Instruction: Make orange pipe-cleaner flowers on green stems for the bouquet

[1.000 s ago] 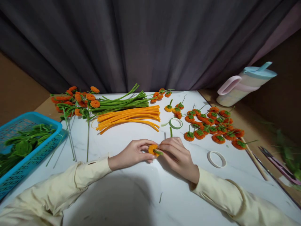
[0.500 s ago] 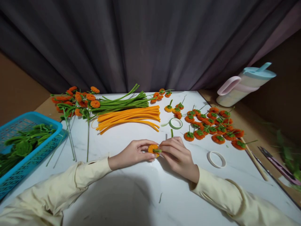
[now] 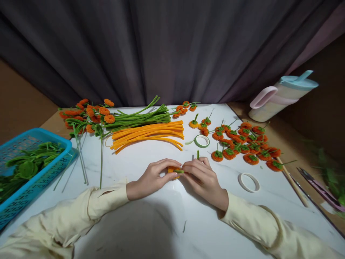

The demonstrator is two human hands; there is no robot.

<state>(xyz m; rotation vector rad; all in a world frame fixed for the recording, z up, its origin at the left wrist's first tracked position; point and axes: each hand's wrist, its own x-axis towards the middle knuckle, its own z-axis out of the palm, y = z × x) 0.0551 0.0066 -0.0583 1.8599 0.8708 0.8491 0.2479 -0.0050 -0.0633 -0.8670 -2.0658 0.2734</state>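
Across the lower frame: white tabletop (image 3: 129,226), smooth and faintly grey-veined.
Curtain (image 3: 167,50): dark grey, falling in folds over the upper frame.
Jug (image 3: 285,96): upper right, with a pale-blue lid and pink handle.
Flower (image 3: 171,168): lower centre, small, fuzzy and yellow-orange, its green stub (image 3: 178,171) pointing right; my fingers hide part of it.
Left grip (image 3: 154,178): I pinch the flower between thumb and fingers.
Right grip (image 3: 202,177): curled round a green strip (image 3: 198,154) poking up behind my knuckles, fingertips touching the stub's end.
Stems: green bundle (image 3: 142,118) behind the orange bundle (image 3: 147,136), upper-middle of the frame.
Tape: green roll (image 3: 206,143), just beyond my right grip; white ring (image 3: 242,186), right of it.
Basket (image 3: 58,162): blue, left edge, holding green leaves (image 3: 28,169).
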